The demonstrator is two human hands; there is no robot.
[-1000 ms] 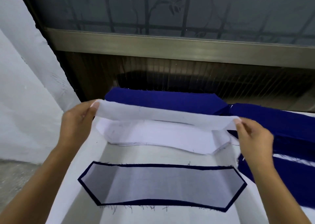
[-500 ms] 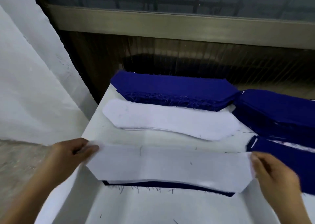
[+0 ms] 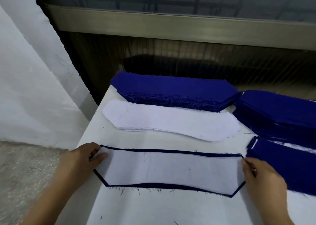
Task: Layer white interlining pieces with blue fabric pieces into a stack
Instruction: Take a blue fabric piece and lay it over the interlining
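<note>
A white interlining piece (image 3: 171, 170) lies flat on a blue fabric piece (image 3: 153, 185) whose dark edge shows all round it, near the front of the white table (image 3: 153, 211). My left hand (image 3: 85, 158) pinches the interlining's left end, thumb on top. At the right end my right hand (image 3: 261, 175) holds the piece with curled fingers. Behind lies a thin pile of white interlining pieces (image 3: 171, 122). A thick pile of blue fabric pieces (image 3: 171, 91) sits at the table's far edge.
Two more blue piles sit at the right: a tall one (image 3: 282, 111) and a lower one (image 3: 290, 163) with white showing at its edge. A white wall (image 3: 34, 87) rises at the left, a dark window frame (image 3: 171, 26) behind. Loose threads dot the table.
Both hands carried the white interlining piece from above the white pile down toward me and laid it flat on the blue piece; it was hanging in the air a second ago.
</note>
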